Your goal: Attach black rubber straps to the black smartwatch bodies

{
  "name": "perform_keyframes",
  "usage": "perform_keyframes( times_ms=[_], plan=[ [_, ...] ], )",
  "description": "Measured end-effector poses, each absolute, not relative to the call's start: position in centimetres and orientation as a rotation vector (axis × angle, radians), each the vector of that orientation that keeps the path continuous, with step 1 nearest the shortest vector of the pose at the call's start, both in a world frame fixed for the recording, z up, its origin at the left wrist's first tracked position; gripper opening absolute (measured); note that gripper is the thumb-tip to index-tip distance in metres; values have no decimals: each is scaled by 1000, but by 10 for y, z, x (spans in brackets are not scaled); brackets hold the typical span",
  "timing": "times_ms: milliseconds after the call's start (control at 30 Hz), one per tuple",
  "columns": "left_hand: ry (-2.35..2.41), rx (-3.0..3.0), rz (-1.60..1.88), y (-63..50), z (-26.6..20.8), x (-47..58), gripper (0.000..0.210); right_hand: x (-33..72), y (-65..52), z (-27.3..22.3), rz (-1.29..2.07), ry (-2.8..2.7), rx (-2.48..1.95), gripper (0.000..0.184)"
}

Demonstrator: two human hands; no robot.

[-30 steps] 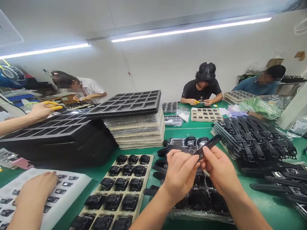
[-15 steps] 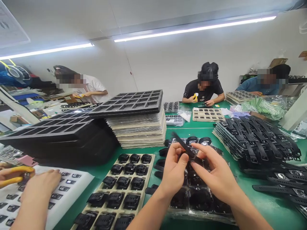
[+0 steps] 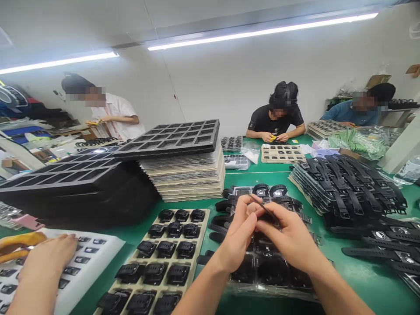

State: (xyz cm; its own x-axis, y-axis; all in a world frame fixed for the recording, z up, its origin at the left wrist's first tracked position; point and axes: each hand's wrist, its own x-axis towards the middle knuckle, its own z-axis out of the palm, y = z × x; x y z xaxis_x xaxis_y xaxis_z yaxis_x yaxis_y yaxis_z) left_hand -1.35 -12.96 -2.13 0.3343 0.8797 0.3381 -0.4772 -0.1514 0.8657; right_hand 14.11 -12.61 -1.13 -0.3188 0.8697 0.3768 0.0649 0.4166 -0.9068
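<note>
My left hand (image 3: 236, 239) and my right hand (image 3: 289, 232) meet in front of me, fingers closed on a thin black watch strap (image 3: 261, 204). The strap shows nearly edge-on, and my fingers cover most of it; whether a watch case is attached I cannot tell. Below my hands is a clear plastic tray (image 3: 259, 288) with black watches, some with straps sticking out over its sides. To the left of my wrists, a cream tray (image 3: 194, 245) holds rows of black watches with curled straps.
Black foam trays (image 3: 82, 192) and a tall stack of pale trays (image 3: 187, 183) stand at the left. Many strapped watches (image 3: 351, 188) are piled at the right. A co-worker's hand (image 3: 49, 258) and yellow-handled pliers (image 3: 19, 245) are over a white sheet (image 3: 108, 245). More people sit behind.
The strap has turned from slanting broadly upward to nearly edge-on and lower between my fingers. My hands have drawn closer around it. The view has shifted slightly.
</note>
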Motion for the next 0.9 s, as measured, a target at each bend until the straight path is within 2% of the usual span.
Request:
perform_keyframes(
  times_ms=[100, 233, 300, 400, 467, 733, 900],
  plan=[
    [483, 1408, 1231, -135, -17, -19, 38, 142, -122, -19, 1060, -1505, -730, 6],
    [803, 1698, 1363, -133, -8, -23, 56, 144, -118, -25, 1060, -1300, -673, 9],
    [919, 1772, 1378, -130, -5, -23, 47, 146, -117, -26, 1066, -1218, -669, 12],
    [980, 1761, 1322, -127, -2, -22, 18, 149, -118, -27, 1116, -1176, -653, 15],
    [1000, 1689, 1364, -128, -2, -19, 11, 151, -119, -26, 1154, -1207, -665, 15],
    [920, 1469, 1445, -127, -7, -13, 19, 151, -121, -18, 1054, -1347, -824, 9],
    [849, 1400, 1406, -125, -11, -8, 30, 150, -116, -21, 1093, -1304, -825, 14]
  ],
)
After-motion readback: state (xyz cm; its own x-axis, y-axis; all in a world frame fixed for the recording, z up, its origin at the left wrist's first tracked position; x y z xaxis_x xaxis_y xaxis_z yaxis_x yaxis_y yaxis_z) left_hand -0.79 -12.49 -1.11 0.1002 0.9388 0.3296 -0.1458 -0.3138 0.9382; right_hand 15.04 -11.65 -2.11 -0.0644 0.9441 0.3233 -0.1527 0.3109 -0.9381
